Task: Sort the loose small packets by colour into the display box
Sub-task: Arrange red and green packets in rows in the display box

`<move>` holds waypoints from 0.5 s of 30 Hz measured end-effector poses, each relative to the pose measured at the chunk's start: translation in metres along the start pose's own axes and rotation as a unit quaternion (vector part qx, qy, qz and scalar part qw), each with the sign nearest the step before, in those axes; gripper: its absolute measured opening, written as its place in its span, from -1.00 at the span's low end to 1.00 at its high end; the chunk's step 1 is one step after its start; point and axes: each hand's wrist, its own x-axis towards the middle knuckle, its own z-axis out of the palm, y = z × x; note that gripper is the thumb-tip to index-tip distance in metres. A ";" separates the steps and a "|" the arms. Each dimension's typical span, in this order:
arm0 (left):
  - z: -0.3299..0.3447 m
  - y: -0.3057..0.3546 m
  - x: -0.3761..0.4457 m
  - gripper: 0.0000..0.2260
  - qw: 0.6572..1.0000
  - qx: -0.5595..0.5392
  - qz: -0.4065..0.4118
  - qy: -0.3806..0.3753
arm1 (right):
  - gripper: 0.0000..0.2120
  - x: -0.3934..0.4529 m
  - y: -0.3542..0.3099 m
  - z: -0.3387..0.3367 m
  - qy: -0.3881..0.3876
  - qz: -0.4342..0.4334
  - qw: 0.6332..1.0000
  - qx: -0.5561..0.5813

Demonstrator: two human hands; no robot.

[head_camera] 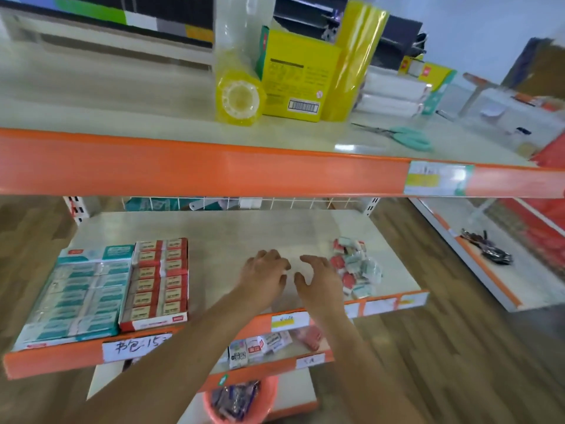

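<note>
Loose packets [356, 267] — red, teal, heaped

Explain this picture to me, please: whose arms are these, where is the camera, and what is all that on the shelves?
There is no machine here. A person wears a camera on the head, so you look down along their own arms at a shop shelf. The left hand and right hand hover with relaxed fingers over the middle shelf and hold nothing. To the right of the hands lies a heap of loose small packets, red and teal mixed. To their left stand two display boxes: a red one and, beside it, a teal one, both filled in rows. On the top shelf lie teal scissors and yellow tape rolls.
</note>
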 end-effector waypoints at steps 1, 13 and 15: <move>0.003 0.005 0.003 -0.71 1.000 0.001 0.006 -0.005 | -0.62 0.000 0.005 -0.004 0.000 0.007 1.000 -0.003; 0.039 0.054 0.033 -0.60 0.993 0.021 0.091 -0.069 | -0.52 -0.004 0.058 -0.041 0.045 0.074 0.996 -0.031; 0.047 0.060 0.039 -0.54 0.990 0.044 0.114 -0.074 | -0.61 -0.006 0.064 -0.043 0.030 0.090 0.995 -0.009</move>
